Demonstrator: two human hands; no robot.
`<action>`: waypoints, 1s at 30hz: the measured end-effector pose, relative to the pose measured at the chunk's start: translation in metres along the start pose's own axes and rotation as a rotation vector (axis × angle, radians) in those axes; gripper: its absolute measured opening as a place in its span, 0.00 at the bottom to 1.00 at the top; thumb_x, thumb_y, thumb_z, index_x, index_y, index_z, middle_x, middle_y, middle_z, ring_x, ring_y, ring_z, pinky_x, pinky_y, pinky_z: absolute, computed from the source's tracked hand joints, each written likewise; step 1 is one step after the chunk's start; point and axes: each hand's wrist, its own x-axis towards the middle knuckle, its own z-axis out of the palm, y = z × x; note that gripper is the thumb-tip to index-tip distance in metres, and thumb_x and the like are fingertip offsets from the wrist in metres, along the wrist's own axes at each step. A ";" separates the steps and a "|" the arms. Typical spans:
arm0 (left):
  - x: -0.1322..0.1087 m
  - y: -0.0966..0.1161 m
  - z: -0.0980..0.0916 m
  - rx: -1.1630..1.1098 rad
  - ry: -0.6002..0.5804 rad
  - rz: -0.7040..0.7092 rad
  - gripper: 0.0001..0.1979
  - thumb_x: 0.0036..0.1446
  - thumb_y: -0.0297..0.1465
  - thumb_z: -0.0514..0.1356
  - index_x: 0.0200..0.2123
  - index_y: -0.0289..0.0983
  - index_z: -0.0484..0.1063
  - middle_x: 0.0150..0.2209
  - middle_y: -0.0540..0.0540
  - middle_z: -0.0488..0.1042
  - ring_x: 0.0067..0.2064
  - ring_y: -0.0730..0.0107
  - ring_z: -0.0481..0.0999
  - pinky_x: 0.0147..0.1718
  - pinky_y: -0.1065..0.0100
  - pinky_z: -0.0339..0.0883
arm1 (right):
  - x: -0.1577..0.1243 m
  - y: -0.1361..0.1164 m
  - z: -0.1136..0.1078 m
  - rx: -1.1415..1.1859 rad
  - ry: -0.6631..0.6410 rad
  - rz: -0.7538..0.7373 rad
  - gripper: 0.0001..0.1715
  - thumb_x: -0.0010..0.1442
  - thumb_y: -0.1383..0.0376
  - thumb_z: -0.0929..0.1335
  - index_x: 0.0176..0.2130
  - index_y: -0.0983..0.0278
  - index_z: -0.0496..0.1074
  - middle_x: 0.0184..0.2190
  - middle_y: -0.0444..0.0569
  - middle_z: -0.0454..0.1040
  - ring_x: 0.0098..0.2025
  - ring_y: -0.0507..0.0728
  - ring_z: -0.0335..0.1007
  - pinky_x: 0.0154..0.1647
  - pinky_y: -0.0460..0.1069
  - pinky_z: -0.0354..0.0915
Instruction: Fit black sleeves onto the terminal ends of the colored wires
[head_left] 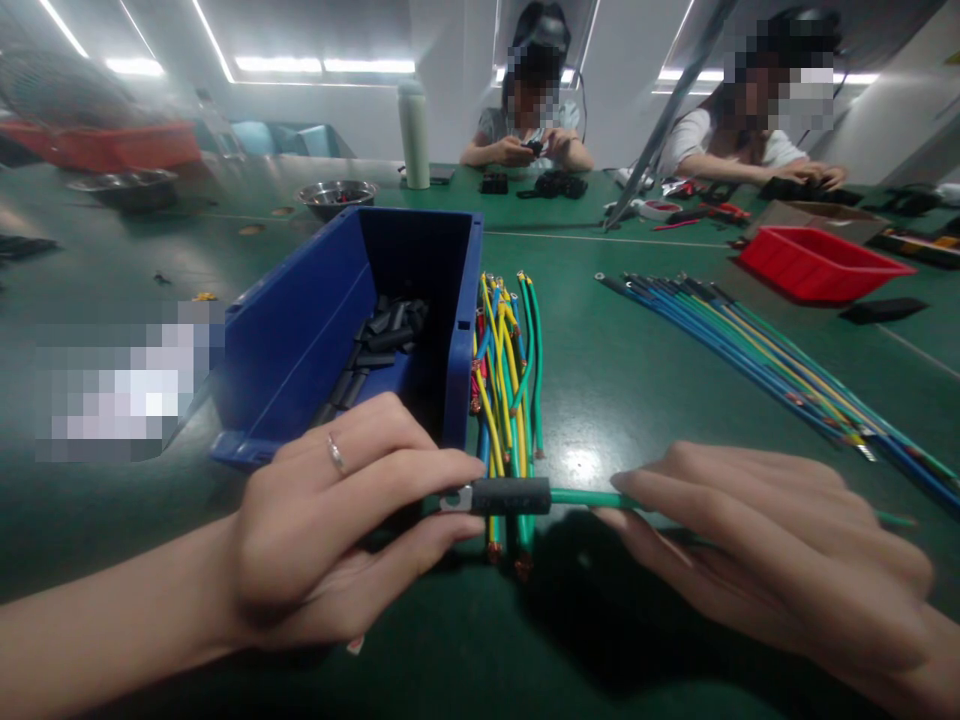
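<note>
A green wire (581, 497) runs level between my two hands, a black heat-shrink tube (514, 496) around it near its left end. From the tube's left end sticks a metal ring terminal (454, 499). My left hand (330, 530), a ring on one finger, pinches the tube's left end by the terminal. My right hand (772, 550) is closed around the green wire, whose tail shows past the knuckles. Under the tube lies a bundle of yellow, green and blue wires (514, 370), some with bare copper ends. Several loose black tubes (390, 330) lie inside the blue bin (292, 310).
Longer wires (720, 330) with black-sleeved ends lie on the right of the green table (592, 400). Behind them stands a red tray (821, 265). A steel bowl (337, 197) and a pale bottle (413, 135) stand beyond the bin. Two people work across the table.
</note>
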 end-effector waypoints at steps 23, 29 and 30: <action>-0.004 0.002 0.001 0.014 0.041 -0.051 0.14 0.62 0.23 0.59 0.50 0.37 0.70 0.40 0.47 0.76 0.41 0.68 0.76 0.39 0.71 0.71 | 0.003 0.000 -0.002 0.011 0.000 -0.013 0.10 0.67 0.69 0.66 0.32 0.65 0.70 0.17 0.39 0.64 0.18 0.47 0.55 0.20 0.46 0.52; -0.001 0.001 0.003 -0.120 -0.034 0.003 0.18 0.62 0.19 0.55 0.54 0.32 0.69 0.40 0.44 0.74 0.40 0.69 0.73 0.39 0.69 0.70 | 0.003 -0.001 -0.001 0.028 -0.004 -0.029 0.08 0.67 0.70 0.66 0.33 0.66 0.70 0.18 0.39 0.64 0.18 0.47 0.55 0.21 0.46 0.52; 0.000 0.001 0.003 -0.122 -0.050 0.006 0.18 0.62 0.19 0.54 0.55 0.32 0.69 0.40 0.43 0.74 0.40 0.68 0.73 0.39 0.67 0.70 | 0.003 -0.001 -0.001 0.035 -0.004 -0.030 0.08 0.66 0.70 0.66 0.33 0.66 0.70 0.18 0.39 0.64 0.18 0.47 0.55 0.21 0.46 0.52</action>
